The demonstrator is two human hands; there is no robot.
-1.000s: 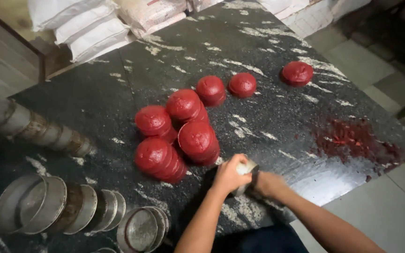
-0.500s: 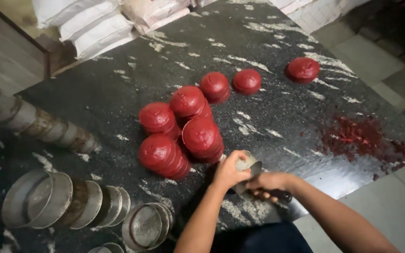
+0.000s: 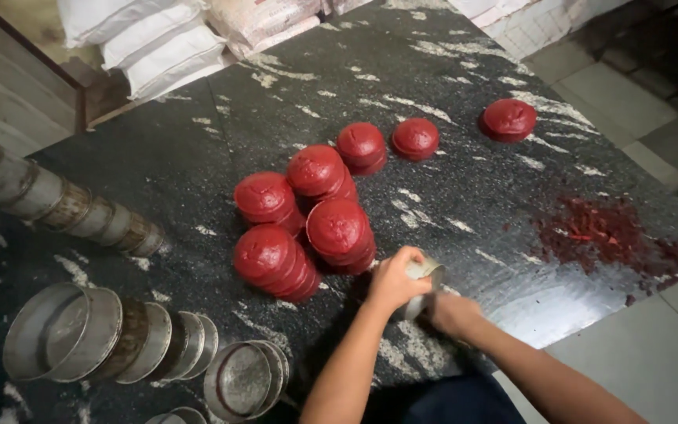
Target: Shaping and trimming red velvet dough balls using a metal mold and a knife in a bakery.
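My left hand (image 3: 392,280) is closed over a small round metal tin (image 3: 427,272) that lies tilted on the dark speckled stone table (image 3: 449,94) near its front edge. My right hand (image 3: 453,314) is curled against the tin's near side, with its fingers hidden beneath it. Just left of the tin are leaning stacks of round red cakes (image 3: 331,228). Farther back sit three single red cakes: one (image 3: 361,146), another (image 3: 415,138) and a third (image 3: 509,119).
Rows of nested empty metal tins lie at the left (image 3: 80,334), front left (image 3: 245,381) and far left (image 3: 56,200). Red crumbs (image 3: 602,235) are smeared at the right. White sacks (image 3: 166,47) lie beyond the table. A tiled floor (image 3: 629,94) is to the right.
My right hand has drawn in closer under the tin. A dark object seen by it half a second ago no longer shows. The left hand stays on the tin.
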